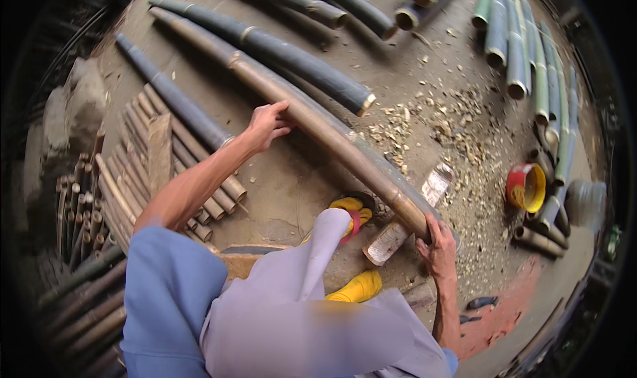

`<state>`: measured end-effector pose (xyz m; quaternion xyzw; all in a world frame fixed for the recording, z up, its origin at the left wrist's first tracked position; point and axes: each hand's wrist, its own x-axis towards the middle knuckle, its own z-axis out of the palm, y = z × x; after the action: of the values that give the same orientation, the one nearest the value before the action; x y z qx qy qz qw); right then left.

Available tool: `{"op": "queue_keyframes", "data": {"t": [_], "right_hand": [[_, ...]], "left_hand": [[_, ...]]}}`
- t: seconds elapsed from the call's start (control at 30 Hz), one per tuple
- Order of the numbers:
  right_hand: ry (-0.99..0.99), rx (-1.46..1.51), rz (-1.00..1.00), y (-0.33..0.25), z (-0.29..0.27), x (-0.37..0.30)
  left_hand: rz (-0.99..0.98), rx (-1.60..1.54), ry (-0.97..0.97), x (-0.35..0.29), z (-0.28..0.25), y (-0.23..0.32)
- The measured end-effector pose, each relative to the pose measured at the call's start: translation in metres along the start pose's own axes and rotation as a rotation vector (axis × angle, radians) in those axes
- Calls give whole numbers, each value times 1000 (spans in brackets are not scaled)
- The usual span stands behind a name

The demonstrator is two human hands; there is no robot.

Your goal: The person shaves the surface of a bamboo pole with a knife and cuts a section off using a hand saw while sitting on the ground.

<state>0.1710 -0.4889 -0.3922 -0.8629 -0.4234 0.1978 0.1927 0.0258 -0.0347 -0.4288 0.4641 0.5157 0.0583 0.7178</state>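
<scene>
A long brown bamboo pole [325, 138] slants from the far left down to the near right in front of me. My left hand [269, 125] is closed on the pole's near side about midway along, fingertips over its top. At the near end, my right hand [438, 247] grips the pole, thumb on the near side; its other fingers are partly hidden. Beneath this end lies a wooden block [383, 245] with pale cut faces, crossing under the pole. Just beyond the pole rests a thick dark bamboo pole [302, 66] on the ground.
Wood chips [458, 139] litter the ground beyond the pole. Green and grey bamboo poles [517, 53] lie at the far right, near a red and yellow bucket [525, 187]. Thin brown bamboo lengths [142, 159] are stacked at left. My yellow-covered feet [356, 286] are below.
</scene>
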Motion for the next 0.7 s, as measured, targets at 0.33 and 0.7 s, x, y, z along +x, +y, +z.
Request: {"op": "queue_keyframes", "data": {"t": [0.33,0.7], "right_hand": [[345,-148,190,14,24,-11],[745,61,1214,-29,111,-274]], "left_hand": [[1245,1504,-782,-59,179,-59],[1085,1614,-1021,-55,208,-65]]}}
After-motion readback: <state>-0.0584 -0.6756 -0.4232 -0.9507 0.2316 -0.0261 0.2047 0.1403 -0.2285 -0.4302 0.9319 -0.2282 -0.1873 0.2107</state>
